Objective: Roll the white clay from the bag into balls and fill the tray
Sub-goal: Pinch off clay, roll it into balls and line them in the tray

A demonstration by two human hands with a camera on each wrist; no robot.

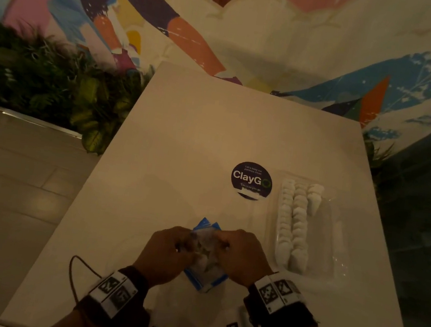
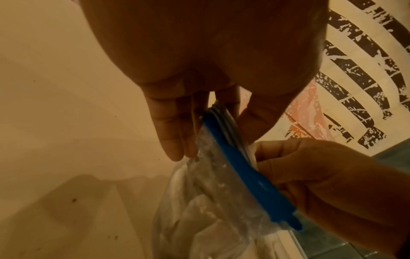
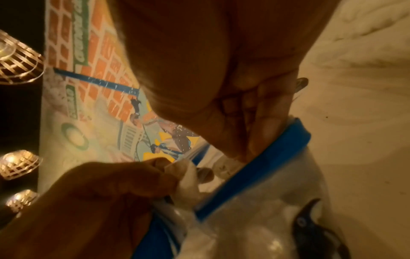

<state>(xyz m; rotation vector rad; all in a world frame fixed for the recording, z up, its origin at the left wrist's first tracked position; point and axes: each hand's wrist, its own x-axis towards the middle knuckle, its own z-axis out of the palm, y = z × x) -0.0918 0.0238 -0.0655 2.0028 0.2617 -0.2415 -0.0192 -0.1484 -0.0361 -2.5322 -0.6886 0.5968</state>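
Lower centre of the head view: clear plastic zip bag with a blue closure strip (image 1: pixel 207 258), held up between both hands just above the pale tabletop (image 1: pixel 185 137). Contents: lumps of white clay (image 2: pixel 199 219), seen through the film in the left wrist view.

Left hand (image 1: pixel 167 253): at the left side of the bag mouth. Grip: thumb and curled fingers (image 3: pixel 155 173) pinching a fold of the bag film, plainest in the right wrist view at lower left.

Right hand (image 1: pixel 240 254): at the right side of the bag mouth. Grip: fingers curled round the blue strip, as the left wrist view shows at right centre, with the strip running diagonally under them.

Right of the hands in the head view: clear rectangular plastic tray (image 1: pixel 336 234), lying flat on the tabletop, well apart from the bag. Contents: white clay balls (image 1: pixel 294 223) in two long rows along its left side and a short third row at its upper end; right part of the tray holds none.

Centre of the head view, just left of the tray's upper end: round dark sticker reading "ClayGo" (image 1: pixel 252 180), flat on the tabletop.

Upper part of the head view: colourful painted wall mural (image 1: pixel 227 22). Left edge: green leafy plants (image 1: pixel 41 80). Both wrists: dark straps with black-and-white marker tags (image 1: pixel 278 291).
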